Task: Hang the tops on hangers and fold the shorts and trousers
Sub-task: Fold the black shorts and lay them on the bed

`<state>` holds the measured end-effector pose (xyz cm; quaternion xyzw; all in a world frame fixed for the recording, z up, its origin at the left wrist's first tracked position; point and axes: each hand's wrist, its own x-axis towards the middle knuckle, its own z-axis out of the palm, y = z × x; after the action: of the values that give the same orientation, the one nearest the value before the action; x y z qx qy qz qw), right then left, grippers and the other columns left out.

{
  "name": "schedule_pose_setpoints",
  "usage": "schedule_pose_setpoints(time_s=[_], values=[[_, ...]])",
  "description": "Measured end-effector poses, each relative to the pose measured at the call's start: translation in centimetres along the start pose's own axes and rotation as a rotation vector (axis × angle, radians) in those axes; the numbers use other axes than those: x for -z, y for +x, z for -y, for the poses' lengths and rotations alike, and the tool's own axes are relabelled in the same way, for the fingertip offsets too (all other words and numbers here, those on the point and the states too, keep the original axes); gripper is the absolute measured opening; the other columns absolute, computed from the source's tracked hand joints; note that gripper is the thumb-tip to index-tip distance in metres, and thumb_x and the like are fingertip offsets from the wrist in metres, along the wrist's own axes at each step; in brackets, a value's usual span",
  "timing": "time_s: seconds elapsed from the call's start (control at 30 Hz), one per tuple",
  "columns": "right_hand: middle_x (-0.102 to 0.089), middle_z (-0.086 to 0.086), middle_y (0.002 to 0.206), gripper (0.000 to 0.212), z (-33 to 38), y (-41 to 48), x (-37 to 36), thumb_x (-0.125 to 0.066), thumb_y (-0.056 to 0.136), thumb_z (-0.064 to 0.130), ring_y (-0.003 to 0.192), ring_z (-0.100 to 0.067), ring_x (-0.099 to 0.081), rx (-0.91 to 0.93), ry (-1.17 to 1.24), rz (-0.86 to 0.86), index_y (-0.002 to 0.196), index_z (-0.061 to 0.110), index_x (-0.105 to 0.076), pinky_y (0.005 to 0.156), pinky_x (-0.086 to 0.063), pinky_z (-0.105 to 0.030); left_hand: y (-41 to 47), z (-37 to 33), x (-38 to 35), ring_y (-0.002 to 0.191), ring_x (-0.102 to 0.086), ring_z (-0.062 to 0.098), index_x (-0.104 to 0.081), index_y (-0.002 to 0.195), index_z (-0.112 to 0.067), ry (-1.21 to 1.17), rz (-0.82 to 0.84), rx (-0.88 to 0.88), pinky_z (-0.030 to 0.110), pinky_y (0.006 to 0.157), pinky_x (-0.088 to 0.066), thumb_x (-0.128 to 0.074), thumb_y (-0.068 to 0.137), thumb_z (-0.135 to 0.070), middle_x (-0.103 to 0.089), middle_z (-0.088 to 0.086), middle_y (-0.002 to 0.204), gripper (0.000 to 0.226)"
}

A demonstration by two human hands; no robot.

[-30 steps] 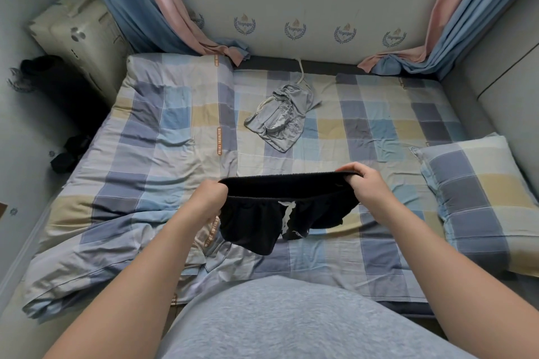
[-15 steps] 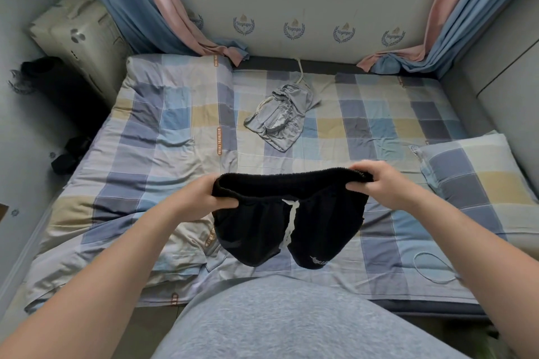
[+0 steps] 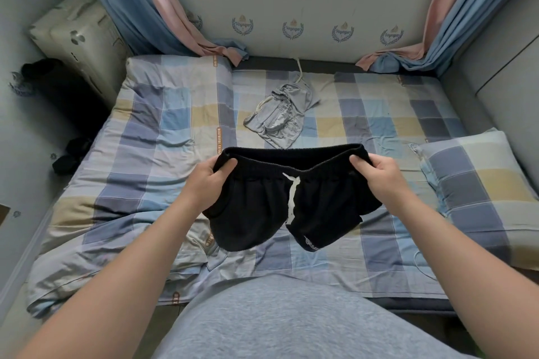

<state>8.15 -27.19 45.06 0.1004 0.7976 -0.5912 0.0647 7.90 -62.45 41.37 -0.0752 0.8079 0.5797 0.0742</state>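
Now the left hand (image 3: 208,180) is gripping the black shorts (image 3: 256,212) by one end of the waistband (image 3: 291,152) and the right hand (image 3: 379,180) is gripping the other end. The pair is hanging over the bed (image 3: 379,113), spreading wider than a moment ago, probably ready for folding. Two pairs are showing: these, and grey shorts (image 3: 281,116) lying crumpled beyond.

We held the black fabric shorts (image 3: 253,212), white drawstring (image 3: 291,198) dangling, by the waistband above the checked bed (image 3: 163,136); crumpled grey shorts (image 3: 280,119) lay farther back.
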Motion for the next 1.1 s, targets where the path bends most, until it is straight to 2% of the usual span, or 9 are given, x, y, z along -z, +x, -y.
schedule_pose_setpoints(time_s=[0.27, 0.37, 0.47, 0.57, 0.7, 0.83, 0.93, 1.0, 1.1], values=[[-0.064, -0.004, 0.082, 0.015, 2.4, -0.1, -4.4, -0.056, 0.102, 0.023, 0.067, -0.015, -0.064, -0.247, 0.23, -0.059, 0.088, 0.015, -0.055, 0.057, -0.053, -0.032, 0.6, -3.3, -3.2, 0.106, -0.064, 0.031, -0.063, 0.122, -0.009, -0.4, -0.13, 0.575, 0.046, 0.102, -0.05, -0.059, 0.098, -0.041, -0.069, 0.011, 0.115, 0.04], [-0.065, -0.006, 0.083, 0.007, 4.0, -1.1, -5.7, -0.059, 0.098, 0.016, 0.068, -0.017, -0.067, -0.239, 0.269, 0.052, 0.093, 0.011, -0.058, 0.059, -0.058, -0.039, 0.0, -4.8, -4.7, 0.1, -0.069, 0.027, -0.066, 0.117, -0.009, -0.511, -0.056, 0.518, 0.042, 0.097, -0.054, -0.053, 0.102, -0.034, -0.073, 0.01, 0.108, 0.032], [-0.067, -0.012, 0.094, 0.015, 5.2, -2.6, -6.7, -0.062, 0.096, 0.01, 0.083, -0.025, -0.068, -0.154, 0.284, 0.174, 0.105, -0.002, -0.06, 0.073, -0.06, -0.05, -1.2, -6.4, -6.0, 0.078, -0.07, 0.021, -0.068, 0.098, -0.011, -0.512, 0.064, 0.356, 0.031, 0.073, -0.055, -0.049, 0.101, -0.025, -0.074, 0.003, 0.08, 0.024], [-0.072, -0.009, 0.092, 0.007, 6.4, -3.6, -7.5, -0.065, 0.094, 0.007, 0.086, -0.019, -0.07, 0.014, 0.218, 0.197, 0.101, 0.007, -0.066, 0.074, -0.06, -0.037, -2.3, -7.7, -6.6, 0.078, -0.064, 0.015, -0.062, 0.097, -0.01, -0.446, 0.257, 0.12, 0.021, 0.063, -0.049, -0.048, 0.086, -0.01, -0.066, -0.002, 0.076, 0.017], [-0.075, 0.001, 0.09, 0.032, 7.2, -3.8, -7.1, -0.057, 0.094, -0.005, 0.083, -0.009, -0.067, 0.178, 0.084, 0.252, 0.109, 0.02, -0.071, 0.074, -0.051, -0.017, -2.8, -7.1, -6.5, 0.098, -0.068, 0.013, -0.057, 0.119, -0.016, -0.407, 0.507, -0.044, 0.029, 0.085, -0.054, -0.058, 0.066, -0.003, -0.071, -0.005, 0.099, 0.054], [-0.077, 0.002, 0.095, 0.043, 6.7, -4.1, -6.4, -0.048, 0.092, -0.015, 0.091, -0.005, -0.069, 0.27, 0.017, 0.254, 0.108, 0.016, -0.072, 0.081, -0.05, -0.016, -2.7, -6.0, -6.8, 0.101, -0.071, 0.017, -0.061, 0.118, -0.016, -0.344, 0.363, -0.079, 0.033, 0.083, -0.055, -0.074, 0.072, -0.014, -0.073, -0.002, 0.102, 0.048], [-0.072, 0.008, 0.107, 0.025, 4.7, -3.5, -5.4, -0.063, 0.093, 0.005, 0.101, -0.006, -0.065, 0.28, -0.014, -0.023, 0.112, 0.022, -0.068, 0.086, -0.051, -0.024, -2.4, -5.7, -6.8, 0.096, -0.071, 0.012, -0.067, 0.107, -0.023, -0.359, 0.306, -0.036, 0.027, 0.08, -0.052, -0.069, 0.076, -0.016, -0.075, -0.008, 0.096, 0.031], [-0.061, 0.012, 0.128, 0.044, 2.6, -3.0, -4.4, -0.07, 0.086, 0.036, 0.119, -0.005, -0.055, 0.144, -0.01, -0.106, 0.127, 0.033, -0.056, 0.096, -0.047, -0.026, -2.2, -5.2, -6.4, 0.099, -0.072, 0.017, -0.069, 0.107, -0.022, -0.426, 0.374, 0.023, 0.027, 0.079, -0.055, -0.067, 0.077, -0.013, -0.075, -0.001, 0.101, 0.031], [-0.047, 0.007, 0.15, 0.08, -0.6, -2.5, -3.3, -0.074, 0.073, 0.057, 0.139, -0.012, -0.042, -0.095, 0.168, 0.151, 0.144, 0.037, -0.042, 0.112, -0.036, -0.036, -1.8, -4.9, -6.4, 0.106, -0.07, 0.026, -0.072, 0.109, -0.02, -0.505, 0.508, 0.083, 0.032, 0.085, -0.057, -0.063, 0.079, -0.008, -0.074, 0.008, 0.11, 0.034]])
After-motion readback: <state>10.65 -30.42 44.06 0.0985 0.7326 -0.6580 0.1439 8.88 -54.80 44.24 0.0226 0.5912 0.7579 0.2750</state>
